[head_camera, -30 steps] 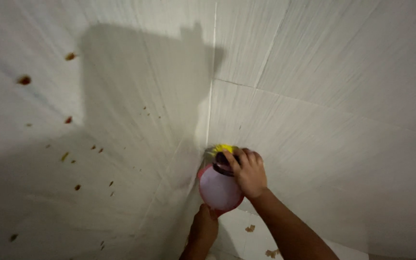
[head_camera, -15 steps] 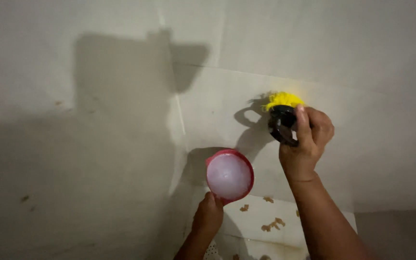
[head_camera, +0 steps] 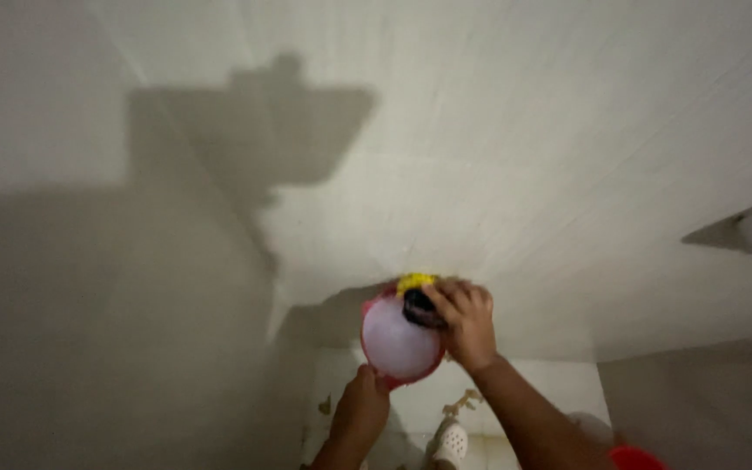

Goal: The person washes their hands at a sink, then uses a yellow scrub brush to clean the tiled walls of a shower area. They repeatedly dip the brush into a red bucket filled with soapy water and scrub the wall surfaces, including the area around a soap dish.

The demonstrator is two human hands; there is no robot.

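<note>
Against the pale tiled wall (head_camera: pixel 515 157), near the corner where two walls meet, the right hand (head_camera: pixel 467 326) is wrapped tight around a brush with a black body and yellow bristles (head_camera: pixel 417 296). The brush sits at the top edge of a red bowl (head_camera: pixel 398 344) full of white foamy water. Below it, the left hand (head_camera: pixel 363 409) holds the bowl up from underneath. Down on the floor is a white shoe (head_camera: pixel 453 442).
</note>
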